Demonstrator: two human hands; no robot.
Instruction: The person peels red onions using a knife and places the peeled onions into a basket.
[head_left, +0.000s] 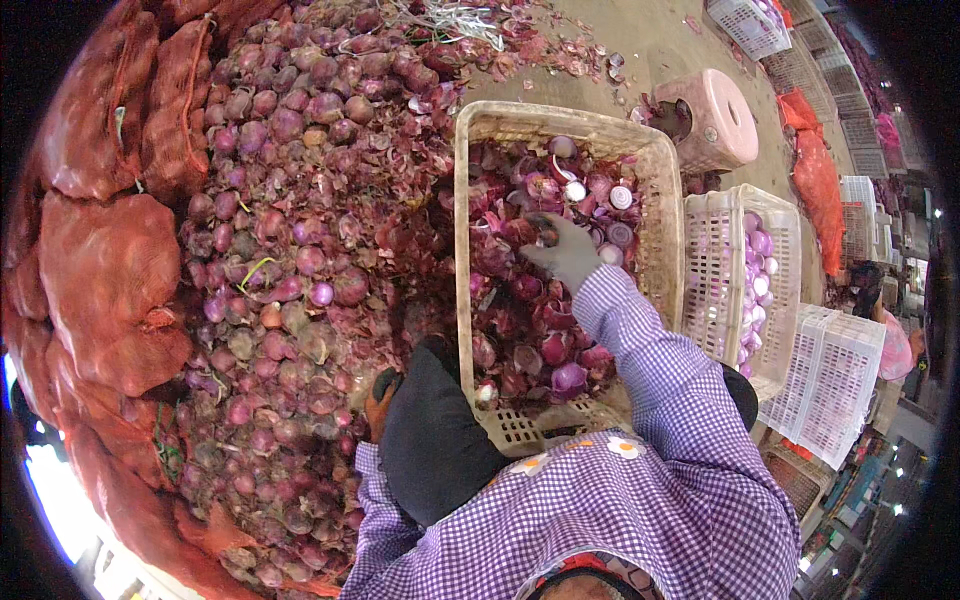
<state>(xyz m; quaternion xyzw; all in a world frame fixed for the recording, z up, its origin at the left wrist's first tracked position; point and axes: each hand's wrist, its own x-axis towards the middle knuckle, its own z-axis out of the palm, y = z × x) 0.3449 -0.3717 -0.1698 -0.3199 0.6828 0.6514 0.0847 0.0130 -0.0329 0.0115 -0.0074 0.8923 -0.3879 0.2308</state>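
Note:
In a grey glove with dark fingertips, my right hand (564, 246) reaches into a worn cream plastic crate (667, 247). Its fingers curve over the red onions (568, 379) and loose skins there; whether it grips one is unclear. Cut onions with pale ring faces, such as a halved onion (620, 197), lie just beyond the hand. My left hand (377, 409) is beside my dark-trousered knee, next to a large heap of unpeeled red onions (289, 360). The knee hides most of it, and a dark patch covers its fingertips.
Full red mesh sacks (109, 292) line the left side. A pink plastic stool (716, 120) stands beyond the crate. At right are a crate of peeled onions (757, 285), stacked white crates (821, 382) and an orange-red sack (817, 187). Another person (896, 345) is at far right.

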